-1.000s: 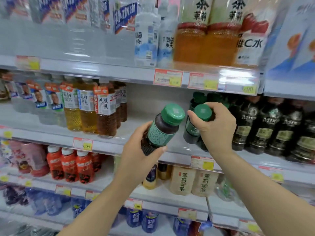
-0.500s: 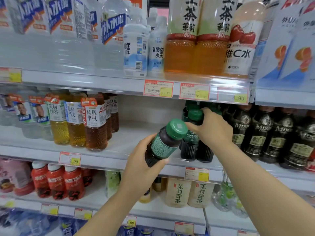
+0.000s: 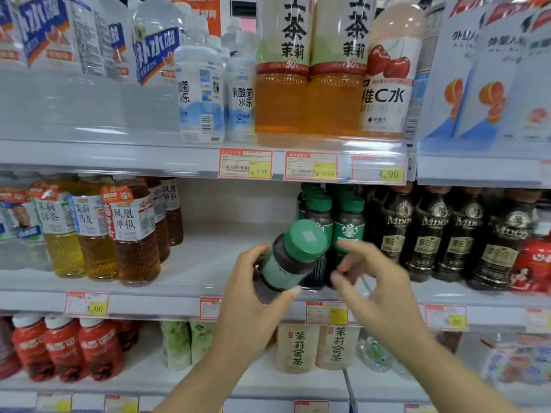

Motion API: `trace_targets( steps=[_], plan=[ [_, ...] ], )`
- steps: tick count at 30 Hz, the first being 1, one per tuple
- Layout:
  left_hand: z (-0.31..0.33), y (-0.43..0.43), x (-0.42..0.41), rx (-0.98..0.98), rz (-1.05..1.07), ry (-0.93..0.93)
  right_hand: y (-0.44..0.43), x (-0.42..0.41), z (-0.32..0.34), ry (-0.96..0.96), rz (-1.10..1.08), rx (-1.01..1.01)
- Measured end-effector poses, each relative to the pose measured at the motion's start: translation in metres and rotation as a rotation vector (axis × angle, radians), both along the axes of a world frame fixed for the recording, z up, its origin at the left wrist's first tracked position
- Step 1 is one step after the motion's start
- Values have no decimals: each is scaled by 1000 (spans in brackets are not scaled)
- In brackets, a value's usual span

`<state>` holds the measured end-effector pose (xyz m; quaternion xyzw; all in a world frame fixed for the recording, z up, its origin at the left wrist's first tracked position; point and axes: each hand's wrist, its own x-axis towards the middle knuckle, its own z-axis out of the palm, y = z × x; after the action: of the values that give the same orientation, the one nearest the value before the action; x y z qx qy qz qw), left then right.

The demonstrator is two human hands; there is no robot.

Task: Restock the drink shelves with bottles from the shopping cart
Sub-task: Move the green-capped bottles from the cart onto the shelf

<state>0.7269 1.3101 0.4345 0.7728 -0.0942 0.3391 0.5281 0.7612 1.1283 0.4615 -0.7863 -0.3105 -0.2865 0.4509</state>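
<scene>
My left hand (image 3: 253, 296) grips a dark coffee bottle (image 3: 293, 257) with a green cap and green label, tilted with its cap toward the shelf. It hangs just in front of the middle shelf (image 3: 193, 269). My right hand (image 3: 369, 281) is beside it on the right, fingers loosely spread and holding nothing, just off the shelf's front edge. Behind the hands stand several matching green-capped coffee bottles (image 3: 348, 225) in a row on the middle shelf. The shopping cart is out of view.
Dark Mdov coffee bottles (image 3: 429, 234) fill the shelf to the right. Amber tea bottles (image 3: 131, 231) stand at the left, with a bare gap of shelf between them and the green-capped row. Big tea bottles (image 3: 280, 73) fill the shelf above. Price tags (image 3: 326, 312) line the shelf edges.
My right hand has let go of the green-capped bottle it set on the shelf and drawn back toward me. My left hand keeps its bottle, slightly nearer the shelf.
</scene>
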Motion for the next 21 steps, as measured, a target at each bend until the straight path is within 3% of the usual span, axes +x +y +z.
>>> trace_targets(
  steps=[3, 6, 11, 15, 21],
  plan=[
    [-2, -26, 3, 106, -85, -16, -1, -29, -12, 208, 258, 64],
    [-3, -54, 6, 220, -139, -18, -11, -29, -17, 355, 237, 346],
    [10, -80, 20, 384, -185, -40, -37, -15, -5, 264, 87, 370],
    [1, -63, 52, 520, 119, -166, -53, 10, 1, 181, -52, 358],
    [-10, -54, 81, 652, 274, -9, -54, 52, 0, 209, -136, 282]
  ],
)
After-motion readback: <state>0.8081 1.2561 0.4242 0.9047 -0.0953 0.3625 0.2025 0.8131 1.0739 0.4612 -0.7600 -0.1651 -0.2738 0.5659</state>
